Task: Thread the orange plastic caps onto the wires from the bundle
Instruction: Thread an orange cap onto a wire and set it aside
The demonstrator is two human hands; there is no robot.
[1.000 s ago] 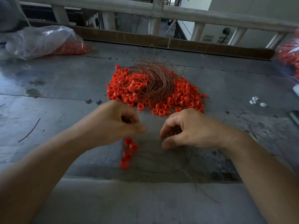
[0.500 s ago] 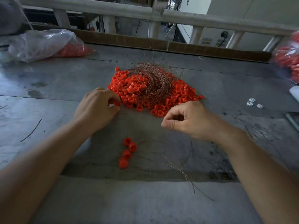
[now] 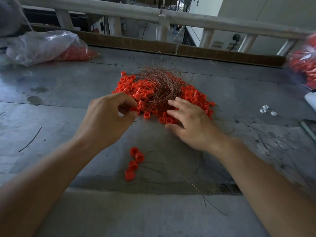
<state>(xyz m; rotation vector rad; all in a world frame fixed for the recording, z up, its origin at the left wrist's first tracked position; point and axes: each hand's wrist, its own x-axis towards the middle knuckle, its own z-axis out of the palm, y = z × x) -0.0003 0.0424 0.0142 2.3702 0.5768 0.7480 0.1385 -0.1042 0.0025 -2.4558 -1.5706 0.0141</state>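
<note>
Head view: left hand (image 3: 106,120) pinches one cap (image 3: 133,109); right hand (image 3: 189,122) is open, reaching for the bundle (image 3: 159,89) atop the cap pile (image 3: 193,98) at mid desk (image 3: 68,93). Best to tease out a single strand and aim the cap's hole at it.

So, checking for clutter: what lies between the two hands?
Head view: loose orange caps and strands of the wire bundle lie between the left hand and right hand.
</note>
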